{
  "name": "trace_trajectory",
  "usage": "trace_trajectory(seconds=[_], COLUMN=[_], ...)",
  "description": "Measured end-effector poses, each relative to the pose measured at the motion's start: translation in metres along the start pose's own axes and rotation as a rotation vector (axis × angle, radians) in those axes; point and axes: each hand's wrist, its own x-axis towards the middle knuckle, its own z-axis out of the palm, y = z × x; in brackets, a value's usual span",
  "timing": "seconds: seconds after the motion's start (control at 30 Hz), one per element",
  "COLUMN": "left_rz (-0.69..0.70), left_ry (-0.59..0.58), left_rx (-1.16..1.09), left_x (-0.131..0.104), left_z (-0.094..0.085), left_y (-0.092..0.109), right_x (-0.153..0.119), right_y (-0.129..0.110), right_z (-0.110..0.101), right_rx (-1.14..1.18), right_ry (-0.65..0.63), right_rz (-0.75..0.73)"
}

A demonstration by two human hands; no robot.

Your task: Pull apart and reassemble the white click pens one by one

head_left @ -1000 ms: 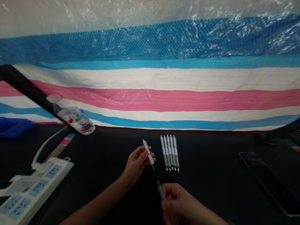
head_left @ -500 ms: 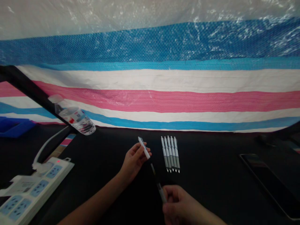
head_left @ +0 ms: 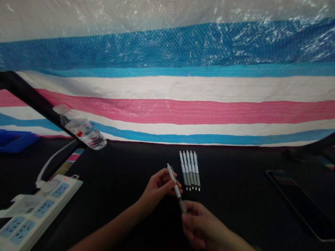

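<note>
My left hand [head_left: 156,187] pinches the white upper barrel [head_left: 173,179] of a click pen, its button end pointing up and away. My right hand [head_left: 196,223] grips the pen's grey lower section [head_left: 182,206] between thumb and fingers. The two sections line up on one slant, with a short darker stretch visible between them; whether they touch there I cannot tell. The refill is no longer seen bare. Just beyond, to the right, several white-and-grey click pens [head_left: 189,170] lie side by side in a neat row, tips toward me.
A white power strip [head_left: 43,212] with a plugged-in cable lies at left. Behind it a clear plastic bottle [head_left: 87,132] leans by a black bar [head_left: 39,101]. A dark phone [head_left: 298,205] lies at right. A striped plastic sheet [head_left: 183,111] hangs behind the black table [head_left: 117,167].
My left hand has moved right and toward me with the barrel. My right hand has risen slightly, and the exposed refill has gone into the barrel as the two pen sections came together.
</note>
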Motion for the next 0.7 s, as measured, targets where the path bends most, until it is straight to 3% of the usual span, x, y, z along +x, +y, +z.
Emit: trace_trajectory(seconds=[0.2, 0.37, 0.53, 0.7], left_rz=[-0.040, 0.004, -0.003, -0.001], left_ry=[0.011, 0.077, 0.098, 0.117], left_rx=[-0.027, -0.024, -0.021, -0.004], left_x=[0.001, 0.001, 0.002, 0.002], left_z=[0.001, 0.000, 0.000, 0.000], left_y=[-0.002, 0.000, 0.002, 0.001], right_x=[0.003, 0.005, 0.006, 0.005], right_y=[0.004, 0.005, 0.013, 0.007], right_z=[0.001, -0.002, -0.007, -0.005], right_rx=[0.081, 0.101, 0.059, 0.097], right_ry=[-0.056, -0.050, -0.044, -0.064], right_rz=[-0.018, 0.034, -0.021, 0.028])
